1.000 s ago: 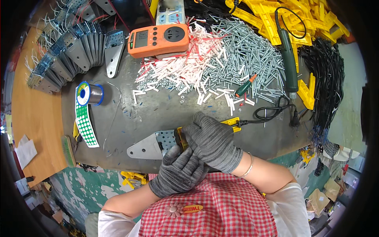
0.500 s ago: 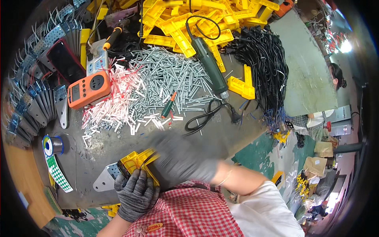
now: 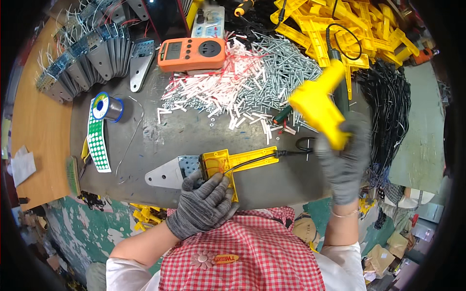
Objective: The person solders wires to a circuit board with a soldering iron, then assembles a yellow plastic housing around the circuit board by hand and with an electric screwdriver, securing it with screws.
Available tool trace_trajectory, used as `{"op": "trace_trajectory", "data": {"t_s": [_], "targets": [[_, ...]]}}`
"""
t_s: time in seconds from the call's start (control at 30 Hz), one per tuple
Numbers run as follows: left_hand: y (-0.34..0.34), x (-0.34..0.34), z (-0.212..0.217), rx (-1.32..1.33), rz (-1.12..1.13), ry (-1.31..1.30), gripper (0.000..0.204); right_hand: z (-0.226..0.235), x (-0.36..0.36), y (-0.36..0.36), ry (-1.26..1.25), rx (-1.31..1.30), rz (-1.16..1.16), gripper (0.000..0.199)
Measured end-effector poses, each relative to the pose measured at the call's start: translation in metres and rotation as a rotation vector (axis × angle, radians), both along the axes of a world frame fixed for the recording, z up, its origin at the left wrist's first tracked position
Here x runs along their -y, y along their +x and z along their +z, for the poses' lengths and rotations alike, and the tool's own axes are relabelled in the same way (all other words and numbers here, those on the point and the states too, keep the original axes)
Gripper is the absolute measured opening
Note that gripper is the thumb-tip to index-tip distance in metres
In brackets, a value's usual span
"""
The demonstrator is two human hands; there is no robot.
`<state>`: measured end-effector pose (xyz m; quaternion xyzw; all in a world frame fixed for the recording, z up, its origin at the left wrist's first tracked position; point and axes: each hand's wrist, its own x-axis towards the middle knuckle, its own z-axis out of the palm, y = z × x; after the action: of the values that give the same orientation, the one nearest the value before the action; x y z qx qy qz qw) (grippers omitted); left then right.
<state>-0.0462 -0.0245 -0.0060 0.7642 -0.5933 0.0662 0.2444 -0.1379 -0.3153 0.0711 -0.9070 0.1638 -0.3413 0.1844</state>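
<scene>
Open yellow housing (image 3: 218,159) on table (image 3: 174,136), handle (image 3: 253,155) long axis left-right, metal plate (image 3: 165,174) at left end. Left hand (image 3: 203,203) nearer, fingers on housing's near part, grip unclear. Right hand (image 3: 343,160) well right, fingers wrapped round blurred yellow piece (image 3: 316,106).

Lettering on oval badge (image 3: 226,259) on checked apron (image 3: 242,275); marks on meter display (image 3: 174,50) (too small to read).

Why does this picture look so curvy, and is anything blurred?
Head view: a fisheye lens, so the workbench edge bows and the corners go black; the right hand and the yellow piece it holds are smeared, likely motion blur; the left hand looks sharper.
</scene>
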Motion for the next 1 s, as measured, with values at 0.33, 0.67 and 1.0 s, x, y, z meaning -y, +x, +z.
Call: {"op": "trace_trajectory", "data": {"t_s": [0.33,0.67,1.0], "targets": [[-0.001,-0.004,-0.008,-0.008,0.005,0.009,0.034,-0.035,0.0,0.081,-0.29,-0.522,0.059,0.043],[-0.006,-0.005,-0.01,-0.033,0.009,0.034,0.042,-0.033,0.027,0.085,-0.361,-0.637,0.333,0.044],[-0.003,0.005,0.005,-0.044,0.047,0.078,0.056,-0.035,0.027,0.073,-0.377,-0.585,0.299,0.05]]}}
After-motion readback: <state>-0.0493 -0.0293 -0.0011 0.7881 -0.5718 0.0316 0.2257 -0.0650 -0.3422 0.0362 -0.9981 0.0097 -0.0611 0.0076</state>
